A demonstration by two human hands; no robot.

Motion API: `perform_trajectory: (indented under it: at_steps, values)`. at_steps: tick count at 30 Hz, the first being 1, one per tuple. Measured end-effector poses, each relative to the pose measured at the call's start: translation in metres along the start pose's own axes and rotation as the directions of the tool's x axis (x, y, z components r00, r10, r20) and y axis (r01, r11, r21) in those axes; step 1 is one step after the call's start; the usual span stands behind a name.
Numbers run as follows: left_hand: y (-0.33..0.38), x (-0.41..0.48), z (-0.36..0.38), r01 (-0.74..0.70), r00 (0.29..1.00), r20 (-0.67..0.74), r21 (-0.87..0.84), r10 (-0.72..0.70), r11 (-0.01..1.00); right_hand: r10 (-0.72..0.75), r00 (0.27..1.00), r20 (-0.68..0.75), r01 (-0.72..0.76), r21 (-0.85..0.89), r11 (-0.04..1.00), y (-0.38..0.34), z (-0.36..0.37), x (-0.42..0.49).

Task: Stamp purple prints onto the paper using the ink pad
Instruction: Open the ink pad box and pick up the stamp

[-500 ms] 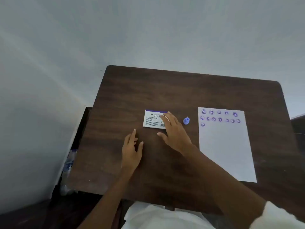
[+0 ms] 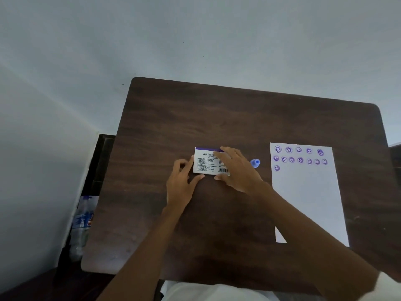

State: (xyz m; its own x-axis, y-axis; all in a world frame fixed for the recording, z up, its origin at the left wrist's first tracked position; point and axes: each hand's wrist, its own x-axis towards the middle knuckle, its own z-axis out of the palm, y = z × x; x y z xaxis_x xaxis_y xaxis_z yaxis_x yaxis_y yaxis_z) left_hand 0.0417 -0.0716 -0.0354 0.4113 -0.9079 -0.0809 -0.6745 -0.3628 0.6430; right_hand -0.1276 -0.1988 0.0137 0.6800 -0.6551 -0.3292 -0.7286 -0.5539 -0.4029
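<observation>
A white ink pad box (image 2: pixel 206 162) with a purple top strip lies shut in the middle of the dark wooden table (image 2: pixel 238 118). My left hand (image 2: pixel 181 183) touches its left edge with thumb and fingertips. My right hand (image 2: pixel 237 170) lies over its right half, fingers spread on the lid and thumb at the near edge. A small blue stamp (image 2: pixel 255 163) lies on the table just right of my right hand, held by nothing. The white paper (image 2: pixel 308 196) lies at the right, with several purple smiley prints along its top.
A plastic water bottle (image 2: pixel 81 224) stands on the floor left of the table, against the white wall. The table's near edge runs close to my body. My right forearm crosses the paper's near left corner.
My left hand has moved up from the bare table to the box's left edge. My right hand has settled further over the box. The stamp and paper have not moved.
</observation>
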Motion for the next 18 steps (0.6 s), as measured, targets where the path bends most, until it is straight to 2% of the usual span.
perform_trajectory:
  at_steps: [5,7,9,14,18]
  values:
    - [-0.005,-0.003,0.005,-0.048,0.998,-0.046,0.013,0.049,0.999,-0.030,0.992,0.125,0.023,0.060,0.998,0.011,-0.026,0.012]
    - [-0.004,-0.003,0.006,-0.070,0.996,-0.063,0.020,0.071,0.997,-0.100,0.992,0.080,0.087,0.143,0.986,0.015,-0.043,0.019]
    - [-0.005,-0.004,0.007,-0.080,0.994,-0.070,0.014,0.081,0.997,-0.102,0.995,-0.004,0.100,0.227,0.969,0.017,-0.055,0.027]
    - [-0.007,-0.003,0.008,-0.091,0.994,-0.066,0.021,0.093,0.996,0.219,0.970,-0.102,-0.157,0.423,0.892,0.023,-0.056,0.051]
    - [-0.007,-0.003,0.009,-0.101,0.992,-0.079,0.033,0.104,0.994,0.222,0.959,-0.175,-0.148,0.358,0.922,0.020,-0.046,0.065]
